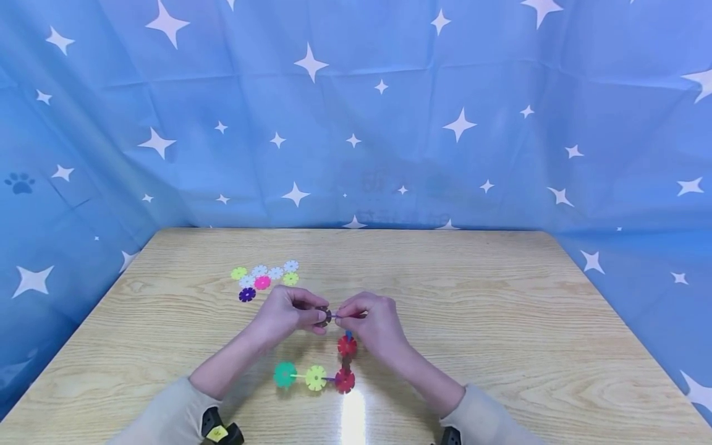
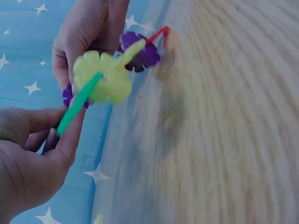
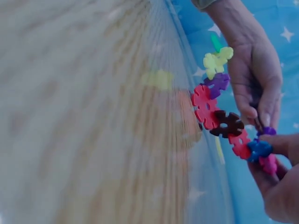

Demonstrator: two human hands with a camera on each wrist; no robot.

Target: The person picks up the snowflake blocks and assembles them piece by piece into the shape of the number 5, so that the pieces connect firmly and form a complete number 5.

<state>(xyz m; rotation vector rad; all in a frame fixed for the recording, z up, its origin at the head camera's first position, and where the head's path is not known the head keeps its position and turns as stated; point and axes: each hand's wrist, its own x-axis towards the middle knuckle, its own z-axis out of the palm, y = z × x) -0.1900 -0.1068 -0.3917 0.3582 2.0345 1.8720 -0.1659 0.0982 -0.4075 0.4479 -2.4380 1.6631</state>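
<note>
My left hand [image 1: 286,314] pinches a dark brown notched plastic disc [image 1: 324,316] between thumb and fingers. Opposite it, my right hand [image 1: 374,320] pinches the end of a chain of slotted discs, where a purple disc [image 3: 266,131], a blue disc [image 3: 259,150] and a pink disc [image 3: 268,164] cluster at its fingertips. The purple disc meets the brown one between both hands. From there the chain hangs in a bend through a red disc [image 1: 347,345], another dark brown disc [image 3: 226,124] and a second red disc [image 1: 345,381] to a yellow-green disc [image 1: 316,377] and a green disc [image 1: 285,374].
Loose discs lie on the wooden table [image 1: 473,296] beyond my left hand: several white discs [image 1: 275,273], yellow-green ones [image 1: 238,274], a pink one [image 1: 262,282] and a dark purple one [image 1: 247,295]. A blue star-patterned curtain [image 1: 356,111] stands behind the table.
</note>
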